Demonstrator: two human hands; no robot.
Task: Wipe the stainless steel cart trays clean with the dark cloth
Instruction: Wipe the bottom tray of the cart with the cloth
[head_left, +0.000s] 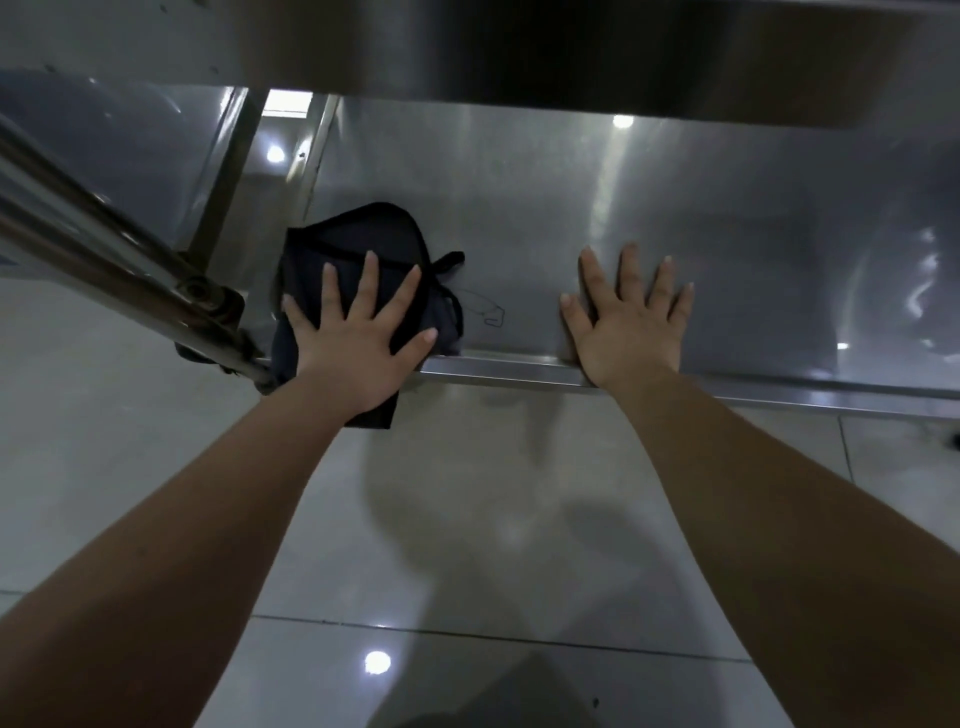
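The dark cloth (358, 236) lies bunched at the near left corner of the lower stainless steel cart tray (675, 218), with one edge hanging over the tray's front rim. My left hand (358, 332) presses flat on the cloth, fingers spread. Palm down and fingers apart, my right hand (631, 317) rests on the bare tray surface by the front rim, holding nothing. A faint pen-like scribble (488, 312) marks the tray between my hands.
The upper tray (571, 47) overhangs the back of the lower one. The cart's tubular handle and post (119, 249) run diagonally at the left. Glossy floor tiles (467, 519) lie below the tray's front rim (519, 369).
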